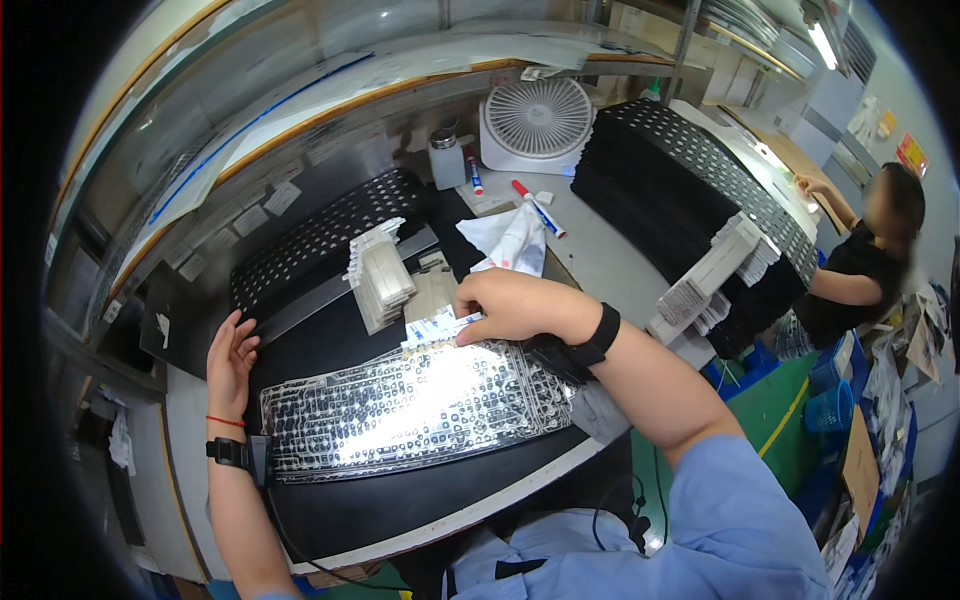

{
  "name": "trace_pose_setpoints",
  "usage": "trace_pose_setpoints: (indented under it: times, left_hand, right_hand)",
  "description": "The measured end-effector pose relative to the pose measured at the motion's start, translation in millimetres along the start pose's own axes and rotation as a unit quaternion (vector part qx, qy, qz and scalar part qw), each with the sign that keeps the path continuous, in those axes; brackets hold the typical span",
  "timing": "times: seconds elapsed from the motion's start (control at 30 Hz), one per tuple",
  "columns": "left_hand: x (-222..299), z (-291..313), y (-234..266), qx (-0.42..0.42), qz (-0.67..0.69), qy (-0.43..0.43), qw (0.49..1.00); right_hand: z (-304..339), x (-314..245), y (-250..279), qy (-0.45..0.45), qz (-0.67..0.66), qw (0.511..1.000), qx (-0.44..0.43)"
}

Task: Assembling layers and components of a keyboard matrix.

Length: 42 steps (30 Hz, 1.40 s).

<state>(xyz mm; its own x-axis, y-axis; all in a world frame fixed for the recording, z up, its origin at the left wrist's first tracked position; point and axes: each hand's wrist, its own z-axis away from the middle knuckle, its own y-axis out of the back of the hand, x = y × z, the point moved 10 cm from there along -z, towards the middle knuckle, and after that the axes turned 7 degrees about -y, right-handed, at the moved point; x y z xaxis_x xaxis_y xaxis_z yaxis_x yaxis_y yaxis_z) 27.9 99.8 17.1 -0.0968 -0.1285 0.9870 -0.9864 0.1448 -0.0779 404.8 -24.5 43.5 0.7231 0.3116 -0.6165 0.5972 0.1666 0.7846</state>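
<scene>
In front of me lies a glossy sheet (330, 425) covered with rows of small dark key-like shapes, with strong glare in its middle. My right hand (510, 305) is over its far edge, thumb and fingers closed on a white strip with blue print (430, 328). Just beyond that strip are a bundle of pale narrow strips (384, 280) and a second grey-beige bundle (432, 290). At the sheet's left end, my left hand (231, 362) is held with its fingers stretched out, and nothing shows in it.
Behind the black mat stand a perforated black panel (330, 230), a dispenser bottle (447, 160) and a white fan (538, 120). A crumpled cloth (508, 240) and markers (540, 212) lie nearby. On the right are a tall black stack (650, 165), more strips (710, 275) and a co-worker (860, 250).
</scene>
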Motion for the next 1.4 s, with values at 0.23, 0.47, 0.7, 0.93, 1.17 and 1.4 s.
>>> trace_pose_setpoints:
  times: [0.23,0.47,0.7,0.93,1.17,1.4]
  left_hand:
    - [0.1,7.6,-26.4,-0.074,0.04,0.031,0.996]
    - [1.6,14.4,-39.9,-0.113,0.042,0.044,0.992]
    - [1.9,19.2,-54.9,-0.152,0.052,0.055,0.985]
    - [-0.2,31.5,-63.1,-0.198,0.05,0.094,0.975]
    - [4.0,32.1,-67.3,-0.223,0.024,0.098,0.97]
    - [0.5,38.1,-67.8,-0.251,0.042,0.12,0.96]
  right_hand:
    - [6.1,-11.8,1.0,-0.018,-0.013,0.999,-0.039]
    - [5.4,-14.2,0.5,-0.026,-0.035,0.998,-0.043]
    - [7.4,-5.2,8.3,-0.026,-0.018,0.999,-0.005]
    - [1.9,1.8,9.9,-0.035,0.003,0.999,-0.017]
    - [6.5,-5.4,6.4,-0.004,-0.02,1.0,-0.019]
    - [1.5,-2.4,2.4,-0.056,-0.026,0.997,-0.041]
